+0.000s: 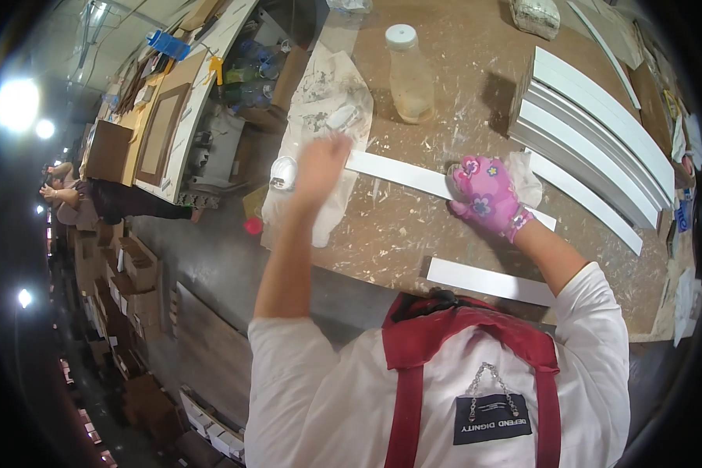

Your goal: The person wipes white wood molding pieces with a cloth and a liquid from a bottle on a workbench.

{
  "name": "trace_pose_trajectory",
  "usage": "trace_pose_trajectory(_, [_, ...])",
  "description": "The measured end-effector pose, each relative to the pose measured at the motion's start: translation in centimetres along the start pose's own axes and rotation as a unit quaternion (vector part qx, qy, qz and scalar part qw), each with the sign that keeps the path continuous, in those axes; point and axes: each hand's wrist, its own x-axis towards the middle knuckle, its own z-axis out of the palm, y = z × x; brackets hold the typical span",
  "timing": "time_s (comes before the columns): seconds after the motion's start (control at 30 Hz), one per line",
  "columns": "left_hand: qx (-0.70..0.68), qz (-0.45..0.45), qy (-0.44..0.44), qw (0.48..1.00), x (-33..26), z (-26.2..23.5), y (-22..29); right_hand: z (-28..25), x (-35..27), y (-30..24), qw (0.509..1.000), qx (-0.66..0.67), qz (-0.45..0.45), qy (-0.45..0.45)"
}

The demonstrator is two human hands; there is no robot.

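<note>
A long white strip (402, 171) lies across the brown worktable. My right hand (487, 195), in a pink flowered glove, is closed over the strip toward its right end. A pale crumpled piece (529, 181) shows just beyond the glove. At the strip's left end is my bare left hand (325, 165), smeared by motion, so its fingers are unclear. It is above a stained whitish sheet (331, 78). On that sheet are a small white object (343, 118) and a white rounded container (283, 173). Another white strip (487, 281) lies along the table's near edge.
A stack of white strips (593, 136) stands at the right, with a loose strip (589, 203) beside it. A cloudy bottle with a white cap (410, 78) stands beyond my hands. Left of the table are a floor gap and another bench (199, 101). A person (109, 199) is farther left.
</note>
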Motion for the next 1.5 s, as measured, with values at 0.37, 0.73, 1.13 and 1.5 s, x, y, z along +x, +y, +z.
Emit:
trace_pose_trajectory(0.37, [-0.733, -0.282, -0.013, 0.619, -7.3, 10.5, 6.4, -1.3, -1.4, 1.8, 0.992, 0.111, -0.059, 0.025])
trace_pose_trajectory(0.73, [-0.735, -0.199, -0.029, 0.648, -10.0, 12.6, 10.3, -10.5, 10.1, -8.8, 0.949, 0.255, -0.142, 0.120])
trace_pose_trajectory(1.13, [-0.722, -0.218, -0.106, 0.648, -11.3, 13.2, 12.9, -4.5, 16.6, -6.8, 0.931, 0.314, -0.142, 0.122])
trace_pose_trajectory(1.5, [-0.737, -0.213, -0.070, 0.638, -10.9, 13.1, 12.4, -6.8, 12.9, -3.0, 0.871, 0.480, -0.102, -0.031])
